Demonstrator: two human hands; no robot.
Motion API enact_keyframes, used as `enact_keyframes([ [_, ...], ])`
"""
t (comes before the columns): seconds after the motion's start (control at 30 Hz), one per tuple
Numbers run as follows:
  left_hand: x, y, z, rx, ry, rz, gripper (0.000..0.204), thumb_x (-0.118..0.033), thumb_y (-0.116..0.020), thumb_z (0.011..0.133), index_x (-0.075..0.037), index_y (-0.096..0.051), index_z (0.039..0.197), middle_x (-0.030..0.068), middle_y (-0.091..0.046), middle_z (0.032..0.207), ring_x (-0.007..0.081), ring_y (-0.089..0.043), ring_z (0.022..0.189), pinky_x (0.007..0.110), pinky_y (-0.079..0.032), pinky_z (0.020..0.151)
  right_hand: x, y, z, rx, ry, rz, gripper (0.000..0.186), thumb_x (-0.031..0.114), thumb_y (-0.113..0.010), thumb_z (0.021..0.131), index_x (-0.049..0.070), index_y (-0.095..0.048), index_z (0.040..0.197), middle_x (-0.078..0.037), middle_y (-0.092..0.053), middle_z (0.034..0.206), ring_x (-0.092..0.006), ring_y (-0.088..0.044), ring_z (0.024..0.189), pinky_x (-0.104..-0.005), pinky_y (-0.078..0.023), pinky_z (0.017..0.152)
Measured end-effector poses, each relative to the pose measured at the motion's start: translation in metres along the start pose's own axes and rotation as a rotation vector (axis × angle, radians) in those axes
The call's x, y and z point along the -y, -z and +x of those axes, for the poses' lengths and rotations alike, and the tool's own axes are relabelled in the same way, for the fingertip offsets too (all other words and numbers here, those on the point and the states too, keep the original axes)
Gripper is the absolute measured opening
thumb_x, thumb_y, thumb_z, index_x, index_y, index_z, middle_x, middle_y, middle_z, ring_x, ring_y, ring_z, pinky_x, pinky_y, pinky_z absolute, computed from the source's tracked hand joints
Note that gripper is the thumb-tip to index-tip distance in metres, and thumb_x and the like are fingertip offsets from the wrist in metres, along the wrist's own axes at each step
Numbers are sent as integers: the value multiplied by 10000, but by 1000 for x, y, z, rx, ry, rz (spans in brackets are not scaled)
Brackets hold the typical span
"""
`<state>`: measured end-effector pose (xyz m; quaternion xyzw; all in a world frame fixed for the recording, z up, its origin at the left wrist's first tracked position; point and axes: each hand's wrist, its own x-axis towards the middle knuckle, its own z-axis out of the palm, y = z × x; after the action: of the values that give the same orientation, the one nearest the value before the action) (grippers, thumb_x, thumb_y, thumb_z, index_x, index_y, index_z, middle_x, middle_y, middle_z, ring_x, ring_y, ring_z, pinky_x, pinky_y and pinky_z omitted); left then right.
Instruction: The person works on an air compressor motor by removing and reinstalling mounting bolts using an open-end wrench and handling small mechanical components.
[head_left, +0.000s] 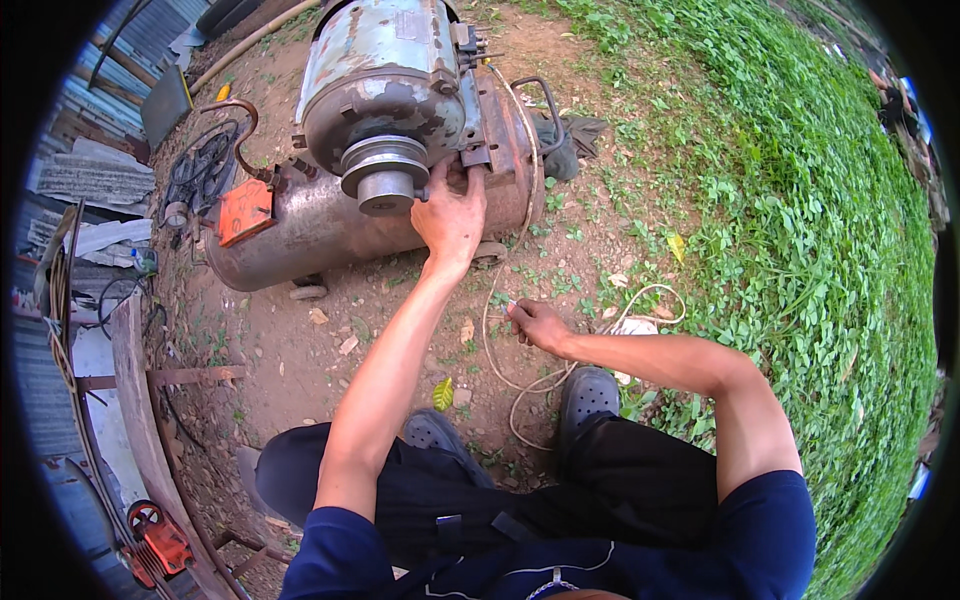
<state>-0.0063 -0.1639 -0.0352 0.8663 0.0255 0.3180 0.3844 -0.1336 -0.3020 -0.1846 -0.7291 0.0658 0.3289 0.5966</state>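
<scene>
An old electric motor [375,75], its blue-grey paint worn off, sits on top of a rusty horizontal air tank [330,225]. A stepped pulley [385,175] juts from the motor's near end. Just right of that pulley, my left hand [450,215] reaches in under the motor beside its mounting bracket. Its fingers curl, and the tips are partly hidden. Lower and to the right, my right hand [537,325] is closed, pinching something small with a pale tip. A thin beige cord [492,345] runs from the motor down past this hand and loops on the ground.
An orange plate [245,212] is fixed on the tank's left end. Black cables [200,170] lie beyond it. Metal sheets, a plank [150,430] and a red pulley-wheeled machine [155,545] line the left. Green grass [800,270] covers the right. My shoes [590,395] rest near the cord.
</scene>
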Motion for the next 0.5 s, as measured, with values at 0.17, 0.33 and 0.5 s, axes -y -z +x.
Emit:
enact_keyframes([
  [0.17, -8, 2, 1, 85, 148, -103, 283, -205, -682, 812, -10, -660, 1014, 79, -659, 750, 161, -593, 672, 308, -472, 679, 4, 2, -4, 6, -13, 20, 391, 386, -479, 962, 11, -586, 964, -49, -587, 719, -129, -540, 594, -294, -437, 565],
  [0.33, -23, 7, 5, 188, 284, -274, 239, -184, -647, 851, 24, -653, 970, 88, -687, 800, 159, -628, 675, 317, -493, 660, -3, 5, -2, 12, -11, 14, 392, 384, -482, 961, 7, -586, 971, -50, -588, 720, -125, -539, 595, -292, -436, 565],
  [0.5, -9, -2, 3, 178, 379, -668, 228, -114, -630, 874, 58, -618, 1023, 79, -678, 859, 87, -547, 591, 251, -459, 578, -8, 5, 1, 18, 3, 53, 377, 382, -481, 968, 17, -575, 944, -34, -567, 695, -113, -528, 585, -274, -429, 542],
])
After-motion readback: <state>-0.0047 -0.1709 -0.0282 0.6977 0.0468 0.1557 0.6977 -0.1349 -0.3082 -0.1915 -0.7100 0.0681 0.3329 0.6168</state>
